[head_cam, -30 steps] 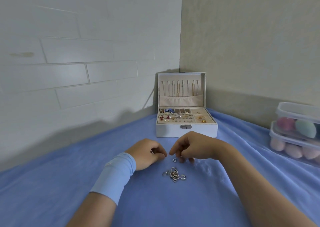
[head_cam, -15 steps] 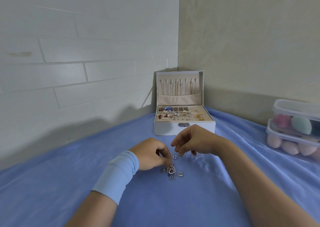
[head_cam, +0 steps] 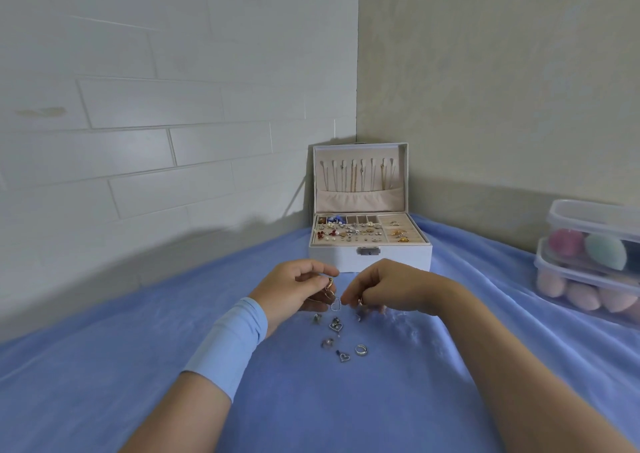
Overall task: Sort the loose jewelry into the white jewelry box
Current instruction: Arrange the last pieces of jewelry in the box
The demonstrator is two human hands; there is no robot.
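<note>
Heart pendant (head_cam: 335, 304) now hangs lifted, just below left grip (head_cam: 294, 288) pinching its top. Right grip (head_cam: 388, 288) beside holds a small piece (head_cam: 360, 302); untangle gently.

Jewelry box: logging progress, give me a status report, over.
Left hand pinches small gold piece; right hand curled, grip unclear. Loose jewelry on blue cloth; white jewelry box open. Nothing between hands and box.
</note>
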